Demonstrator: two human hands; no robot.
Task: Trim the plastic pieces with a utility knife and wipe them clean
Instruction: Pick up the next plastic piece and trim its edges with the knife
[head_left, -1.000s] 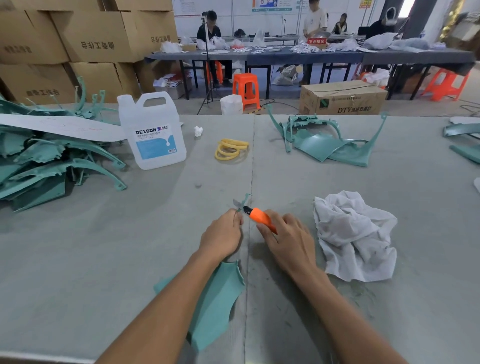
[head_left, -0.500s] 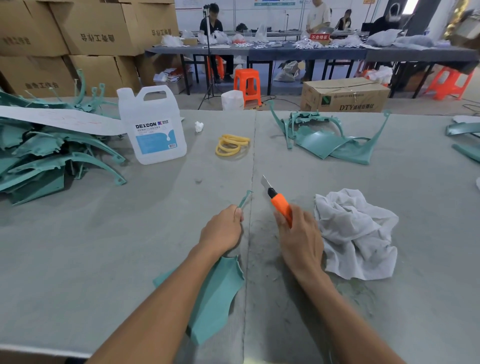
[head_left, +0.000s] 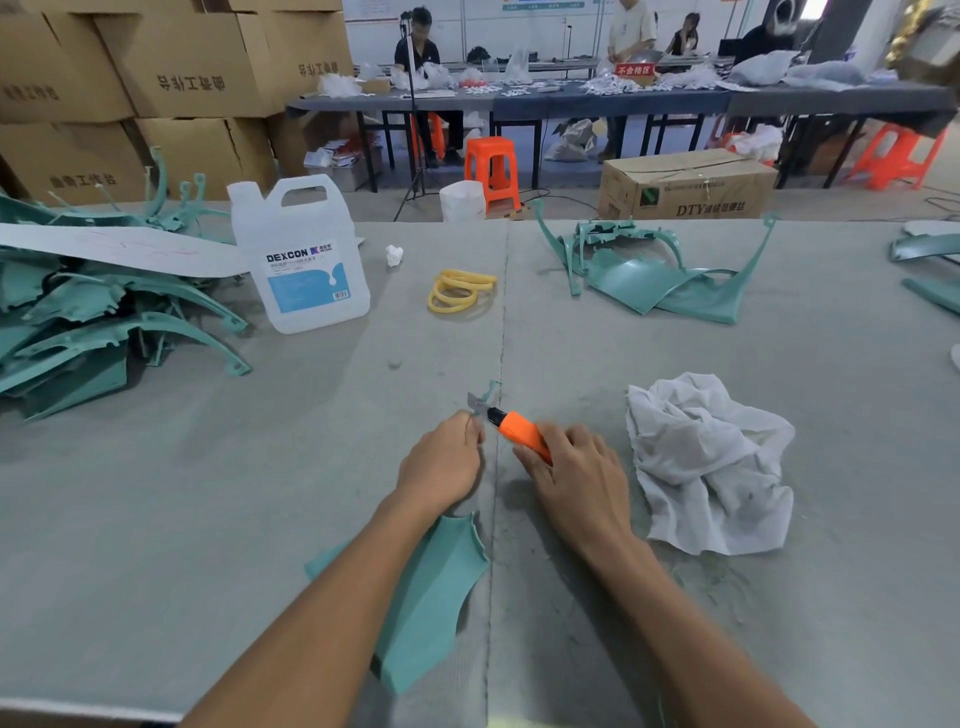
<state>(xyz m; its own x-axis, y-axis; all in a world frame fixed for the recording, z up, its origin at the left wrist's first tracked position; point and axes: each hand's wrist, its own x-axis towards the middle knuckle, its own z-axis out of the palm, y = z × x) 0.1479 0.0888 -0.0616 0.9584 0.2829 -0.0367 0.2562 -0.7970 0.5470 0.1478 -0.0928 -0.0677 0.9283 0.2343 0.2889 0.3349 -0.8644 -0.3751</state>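
Observation:
A teal plastic piece (head_left: 431, 592) lies on the grey table under my left forearm, its thin tip sticking out past my fist. My left hand (head_left: 441, 462) grips the narrow end of that piece. My right hand (head_left: 576, 478) holds an orange utility knife (head_left: 519, 428), whose blade points left and touches the piece's tip just above my left hand. A crumpled white rag (head_left: 711, 462) lies right of my right hand.
A heap of teal plastic pieces (head_left: 93, 322) fills the left side, with a white DEXCON jug (head_left: 301, 260) beside it. Yellow rubber bands (head_left: 460, 290) lie mid-table. More teal pieces (head_left: 654, 275) sit at the back right. Cardboard boxes and people at tables stand beyond.
My right hand swung the knife back left, from pointing away beside the piece to having its blade against the tip by my left hand. The left hand stayed put.

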